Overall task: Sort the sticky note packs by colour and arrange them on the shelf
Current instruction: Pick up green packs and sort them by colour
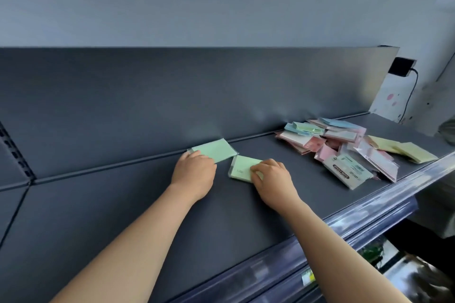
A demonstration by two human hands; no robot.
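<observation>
Both bare forearms reach from the lower edge toward frame centre, knuckles up. The left grip [194,167] curls on the rear green pack [214,150]; the right grip [270,174] pinches the front green pack [242,167].

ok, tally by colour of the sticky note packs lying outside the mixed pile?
Pale green flat sticky note packs: 2
Pale yellow sticky note packs at the pile's right edge: 2 showing
Total: 4
Mixed pink, blue and green pile: too jumbled to count.
</observation>
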